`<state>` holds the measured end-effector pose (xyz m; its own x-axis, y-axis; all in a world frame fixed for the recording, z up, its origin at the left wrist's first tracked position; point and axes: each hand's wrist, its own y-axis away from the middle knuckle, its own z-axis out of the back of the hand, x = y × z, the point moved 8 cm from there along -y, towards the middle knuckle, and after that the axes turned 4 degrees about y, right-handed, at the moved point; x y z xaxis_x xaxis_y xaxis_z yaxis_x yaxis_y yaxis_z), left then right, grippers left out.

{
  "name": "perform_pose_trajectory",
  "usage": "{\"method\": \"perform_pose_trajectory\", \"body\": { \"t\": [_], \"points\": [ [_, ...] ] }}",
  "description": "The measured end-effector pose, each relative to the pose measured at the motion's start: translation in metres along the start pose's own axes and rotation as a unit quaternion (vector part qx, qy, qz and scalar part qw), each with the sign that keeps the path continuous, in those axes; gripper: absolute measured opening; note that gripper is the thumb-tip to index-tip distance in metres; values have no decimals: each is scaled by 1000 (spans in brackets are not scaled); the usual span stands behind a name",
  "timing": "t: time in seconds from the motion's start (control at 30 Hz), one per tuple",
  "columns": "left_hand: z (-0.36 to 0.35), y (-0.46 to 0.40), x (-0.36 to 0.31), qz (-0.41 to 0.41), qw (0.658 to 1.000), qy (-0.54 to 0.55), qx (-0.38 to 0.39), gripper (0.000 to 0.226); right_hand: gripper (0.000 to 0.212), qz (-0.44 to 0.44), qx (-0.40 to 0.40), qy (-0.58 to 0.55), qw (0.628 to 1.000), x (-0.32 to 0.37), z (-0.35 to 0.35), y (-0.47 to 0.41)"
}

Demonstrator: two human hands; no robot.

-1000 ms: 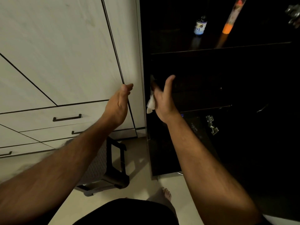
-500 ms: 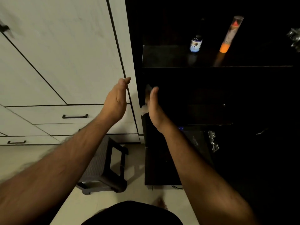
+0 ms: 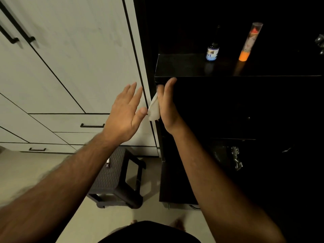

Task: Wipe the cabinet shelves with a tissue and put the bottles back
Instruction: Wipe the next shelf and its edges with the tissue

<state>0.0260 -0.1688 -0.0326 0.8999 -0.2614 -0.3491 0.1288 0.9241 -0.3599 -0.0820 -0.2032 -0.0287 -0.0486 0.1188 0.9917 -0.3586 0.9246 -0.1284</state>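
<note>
My right hand is held flat and upright against the left side wall of the dark cabinet, just under the upper shelf. It presses a white tissue against that wall, and the tissue sticks out on the hand's left. My left hand hovers beside it with fingers spread and holds nothing. On the upper shelf stand a small dark bottle with a blue label and a tall clear tube with an orange base.
White wardrobe doors and drawers with black handles fill the left. A dark woven stool stands on the pale floor by the cabinet. Metal hinges show lower in the dark cabinet, and another at the right edge.
Both hands have risen toward the upper shelf's edge. My left hand has turned and spread its fingers. The tissue shows more clearly beside my right hand.
</note>
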Motion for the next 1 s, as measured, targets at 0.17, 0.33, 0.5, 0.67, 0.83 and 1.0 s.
{"method": "perform_pose_trajectory", "body": {
  "t": [0.17, 0.33, 0.5, 0.67, 0.83, 1.0],
  "points": [
    [-2, 8, 16, 32, 995, -87, 31, 93, 139, 38, 69, 69, 995, -18, -2, 21],
    [-5, 17, 30, 72, 990, -118, 30, 93, 106, 13, 25, 74, 997, 2, 1, -3],
    [1, 17, 24, 66, 992, -110, -2, 90, 130, 38, 38, 83, 995, -17, -3, 20],
    [-6, 19, 21, 59, 993, -100, 5, 91, 135, -29, 16, 63, 997, -8, -1, -3],
    [-6, 21, 15, 58, 995, -79, -9, 92, 129, 15, 49, 60, 997, -18, -4, 17],
    [-7, 15, 7, 46, 997, -63, -9, 91, 152, -48, 21, 0, 999, -15, 2, -3]
  ]
}}
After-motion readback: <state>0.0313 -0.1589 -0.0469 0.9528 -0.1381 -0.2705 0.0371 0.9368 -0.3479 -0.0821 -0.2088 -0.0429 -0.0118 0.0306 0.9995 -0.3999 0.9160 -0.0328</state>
